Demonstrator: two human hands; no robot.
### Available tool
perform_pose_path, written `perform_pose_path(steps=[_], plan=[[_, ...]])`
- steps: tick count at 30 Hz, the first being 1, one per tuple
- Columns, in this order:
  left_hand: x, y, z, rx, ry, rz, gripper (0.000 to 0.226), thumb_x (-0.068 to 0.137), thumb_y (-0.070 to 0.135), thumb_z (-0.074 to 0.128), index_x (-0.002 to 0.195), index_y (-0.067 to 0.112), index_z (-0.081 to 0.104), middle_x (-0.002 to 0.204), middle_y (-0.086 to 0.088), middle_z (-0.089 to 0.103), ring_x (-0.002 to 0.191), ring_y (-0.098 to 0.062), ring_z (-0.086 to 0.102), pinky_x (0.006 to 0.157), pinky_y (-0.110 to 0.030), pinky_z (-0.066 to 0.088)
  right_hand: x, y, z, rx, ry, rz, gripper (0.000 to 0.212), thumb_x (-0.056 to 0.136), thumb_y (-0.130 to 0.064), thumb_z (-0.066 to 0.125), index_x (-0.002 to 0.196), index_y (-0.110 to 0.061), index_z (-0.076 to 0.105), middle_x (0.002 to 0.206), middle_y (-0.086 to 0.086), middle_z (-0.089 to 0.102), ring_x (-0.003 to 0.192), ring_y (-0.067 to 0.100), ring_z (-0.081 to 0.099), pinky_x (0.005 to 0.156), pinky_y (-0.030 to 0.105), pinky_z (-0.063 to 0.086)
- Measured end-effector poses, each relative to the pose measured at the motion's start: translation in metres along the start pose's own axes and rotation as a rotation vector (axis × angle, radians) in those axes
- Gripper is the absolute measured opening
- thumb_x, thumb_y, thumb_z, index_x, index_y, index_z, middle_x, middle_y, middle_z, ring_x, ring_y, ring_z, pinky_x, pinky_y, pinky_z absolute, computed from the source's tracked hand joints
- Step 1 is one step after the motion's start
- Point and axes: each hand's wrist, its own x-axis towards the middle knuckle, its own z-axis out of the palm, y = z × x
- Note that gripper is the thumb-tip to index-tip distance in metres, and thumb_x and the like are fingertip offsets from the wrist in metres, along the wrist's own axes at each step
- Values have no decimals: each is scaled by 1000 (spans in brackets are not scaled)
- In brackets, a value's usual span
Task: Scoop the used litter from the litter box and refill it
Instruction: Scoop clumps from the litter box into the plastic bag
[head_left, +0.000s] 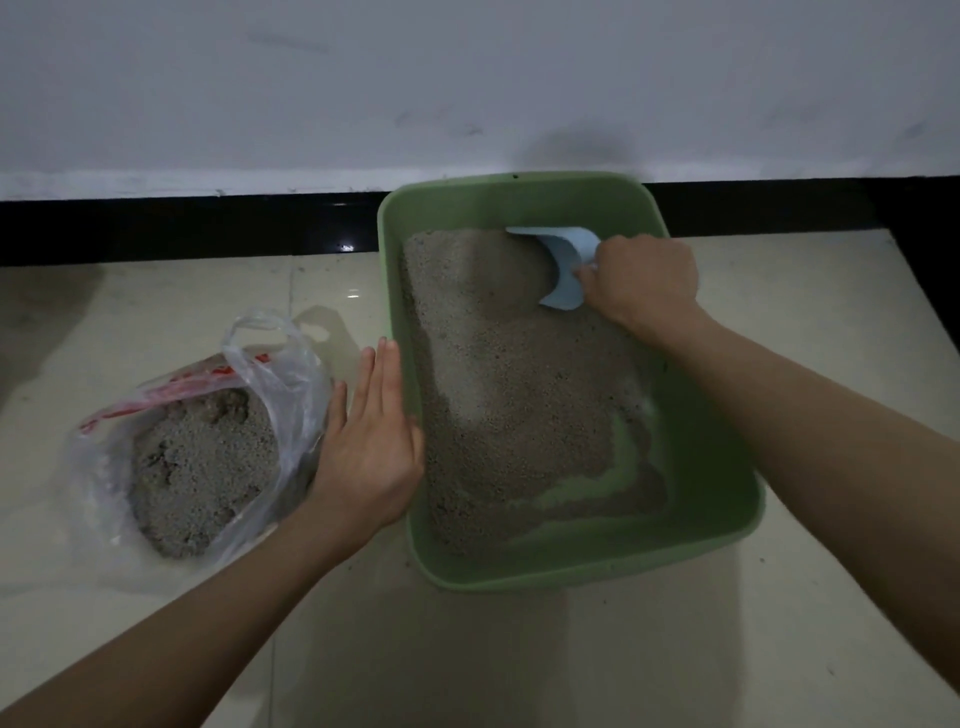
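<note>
Dim light filled the room. A pale wall (467, 78) ran across the back, a black baseboard (182, 228) lined its foot, and glossy cream floor tiles (519, 660) caught faint glints.
</note>
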Motion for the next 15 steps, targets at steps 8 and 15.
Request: perform_pose_path(steps=[8,15], plan=[[1,3,1,7,-5,-21,70,88,27,20,144,12,-19,156,-4,-11,138,-8,-19,118,-41,-4,-13,-45,37,449,-109,86,41,93,-42,42,93,-9,66,83,10,60,78,28,57,68,30,39],[0,2,0,-16,9,-30,73,84,30,20,146,13,-15,157,-4,-7,141,-10,-15,117,-38,-5,-20,-50,43,416,16,-65,36,92,-39,40,81,-15,65,75,5,64,68,24,59,60,28,40]])
